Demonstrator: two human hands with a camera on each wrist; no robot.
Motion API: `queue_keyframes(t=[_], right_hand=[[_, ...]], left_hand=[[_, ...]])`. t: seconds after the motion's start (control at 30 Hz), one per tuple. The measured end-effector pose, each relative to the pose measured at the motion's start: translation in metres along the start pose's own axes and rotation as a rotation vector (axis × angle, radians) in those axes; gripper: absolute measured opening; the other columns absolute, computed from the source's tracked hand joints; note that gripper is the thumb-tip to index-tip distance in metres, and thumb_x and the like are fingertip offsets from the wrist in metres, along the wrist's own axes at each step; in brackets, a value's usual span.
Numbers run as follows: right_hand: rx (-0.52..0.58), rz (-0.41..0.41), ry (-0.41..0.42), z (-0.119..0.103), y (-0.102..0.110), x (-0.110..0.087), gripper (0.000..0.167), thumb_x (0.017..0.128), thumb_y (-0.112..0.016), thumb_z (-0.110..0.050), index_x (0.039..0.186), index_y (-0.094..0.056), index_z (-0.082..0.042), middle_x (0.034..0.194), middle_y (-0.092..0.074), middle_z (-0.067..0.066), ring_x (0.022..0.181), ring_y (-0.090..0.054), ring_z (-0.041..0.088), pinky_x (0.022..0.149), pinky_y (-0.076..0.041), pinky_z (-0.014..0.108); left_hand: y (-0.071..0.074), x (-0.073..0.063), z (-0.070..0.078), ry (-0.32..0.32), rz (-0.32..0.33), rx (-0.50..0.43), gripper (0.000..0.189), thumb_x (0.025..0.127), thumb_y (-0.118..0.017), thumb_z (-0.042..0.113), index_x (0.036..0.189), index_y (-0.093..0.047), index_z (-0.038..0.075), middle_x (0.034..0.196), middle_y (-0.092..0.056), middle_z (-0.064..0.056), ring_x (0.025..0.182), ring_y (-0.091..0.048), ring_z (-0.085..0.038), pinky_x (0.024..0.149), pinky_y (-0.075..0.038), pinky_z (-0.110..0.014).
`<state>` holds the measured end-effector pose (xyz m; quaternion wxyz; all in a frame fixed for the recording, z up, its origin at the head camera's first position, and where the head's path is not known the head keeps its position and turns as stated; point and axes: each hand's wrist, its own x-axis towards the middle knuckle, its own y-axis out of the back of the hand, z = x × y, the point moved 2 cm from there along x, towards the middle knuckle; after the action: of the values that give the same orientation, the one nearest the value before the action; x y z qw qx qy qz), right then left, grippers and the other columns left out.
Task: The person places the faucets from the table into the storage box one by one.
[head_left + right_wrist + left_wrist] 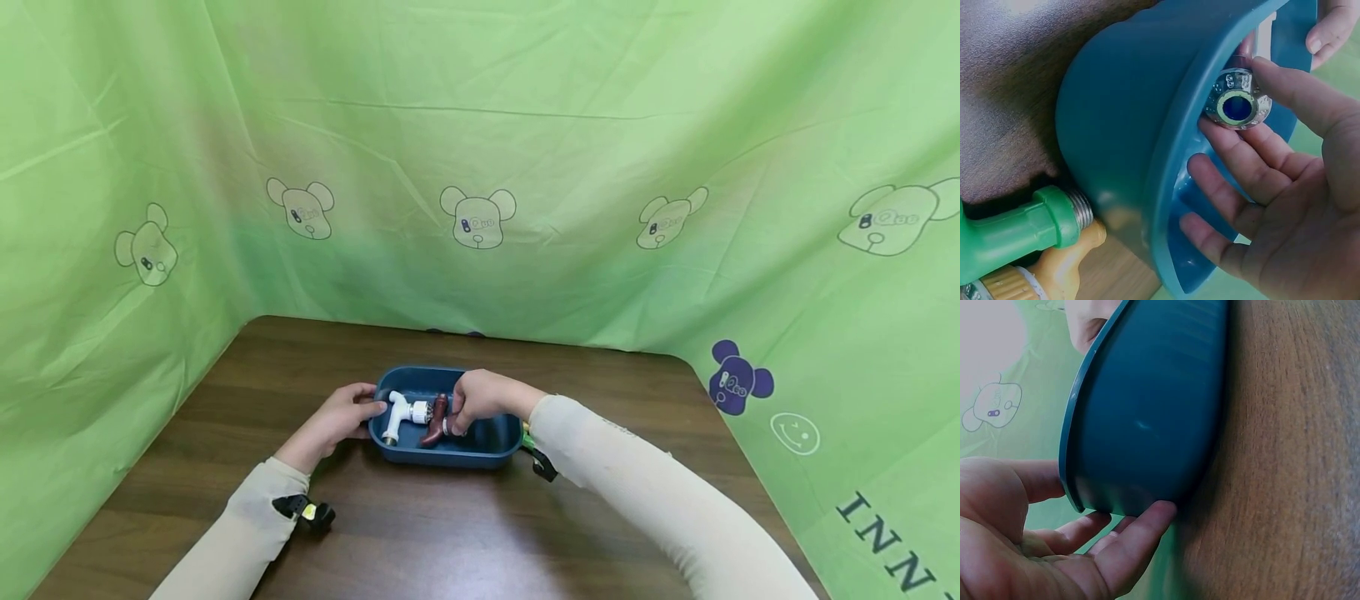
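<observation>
Head view: inside the blue tub [450, 459], toward its left end, a white tap [399, 415]; near the tub's middle, a dark red tap [433, 427], pinched at its metal collar [1232, 80] by thumb and fingers of the right hand [480, 396]. At the tub's left end, a clasp by the left hand [347, 417], thumb at the rim, fingers against the outer wall. Just outside the tub's right end, in the way there, a green tap [1022, 231] and a yellow tap [1063, 272].

Behind the tub, a narrower strip of wooden table [420, 533], then its far edge and a green curtain [480, 283]; before the tub, a wider stretch.

Right of the tub, on the curtain, large letters "INN" [885, 542], cut off by the frame. On the collar, raised marks too small to read.
</observation>
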<state>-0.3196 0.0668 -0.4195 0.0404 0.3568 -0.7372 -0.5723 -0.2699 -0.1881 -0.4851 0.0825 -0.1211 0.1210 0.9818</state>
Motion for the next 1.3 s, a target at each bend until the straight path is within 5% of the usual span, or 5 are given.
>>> queue_keyframes(t=[1.3], right_hand=[[-0.050,-0.077,-0.057,-0.0090,-0.0083,0.0054,0.026,0.082,-0.086,-0.033,0.073,-0.068,-0.018,0.076,-0.063,-0.005,0.073,-0.055,0.013,0.066,-0.044,0.027]], left_hand=[[0.0000,0.0010,-0.0003,0.001,0.000,0.006,0.052,0.104,-0.061,0.017,0.148,-0.044,-0.004,0.140,-0.055,-0.025,0.115,-0.063,-0.031,0.084,-0.062,-0.045]])
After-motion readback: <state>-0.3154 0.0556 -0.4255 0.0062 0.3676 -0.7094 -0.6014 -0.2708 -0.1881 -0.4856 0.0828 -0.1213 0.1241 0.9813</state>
